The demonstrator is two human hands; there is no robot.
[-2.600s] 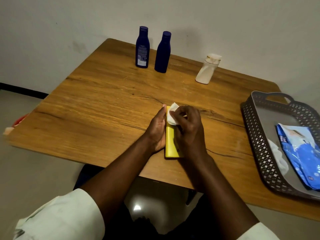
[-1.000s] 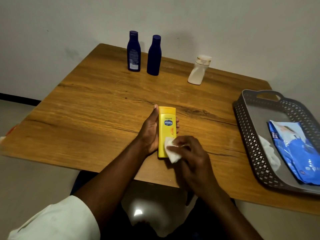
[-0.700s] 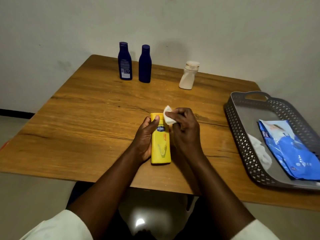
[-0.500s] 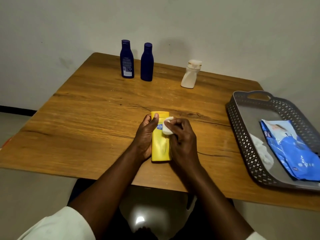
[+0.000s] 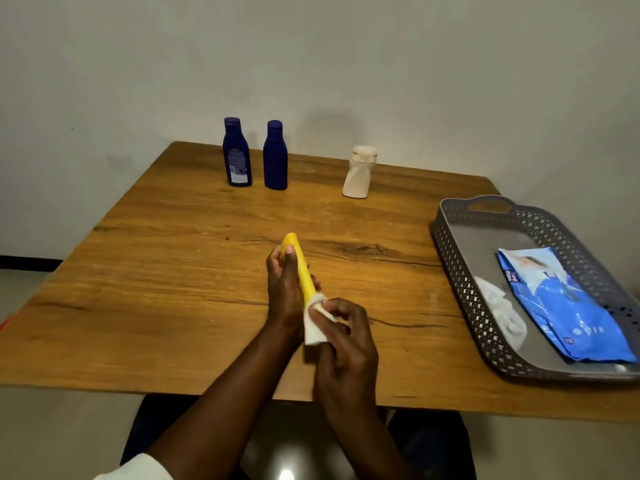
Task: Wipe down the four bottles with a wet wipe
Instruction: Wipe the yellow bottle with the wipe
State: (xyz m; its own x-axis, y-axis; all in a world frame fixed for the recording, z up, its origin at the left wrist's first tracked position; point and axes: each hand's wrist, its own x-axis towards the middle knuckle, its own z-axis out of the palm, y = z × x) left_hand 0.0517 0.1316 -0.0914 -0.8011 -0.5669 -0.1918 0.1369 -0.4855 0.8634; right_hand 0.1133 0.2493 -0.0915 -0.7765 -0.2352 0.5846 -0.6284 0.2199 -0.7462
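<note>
Left hand [image 5: 284,289]: grips yellow bottle [image 5: 300,268], tilted on edge above surface [image 5: 173,271].
Right hand [image 5: 343,337]: pinches wet wipe [image 5: 314,323] against bottle's near end.
Risk: damp plastic may slip from the grip.
Remaining: two blue bottles [image 5: 256,154] and white bottle [image 5: 360,173] stand upright at far edge.

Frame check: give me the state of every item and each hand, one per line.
Yellow bottle: turned edge-on, gripped.
Left hand: holds yellow bottle.
Right hand: pinches wet wipe against bottle's lower end.
Two blue bottles: upright, capped.
White bottle: upright.
Wipes pack: lying in grey basket.
</note>
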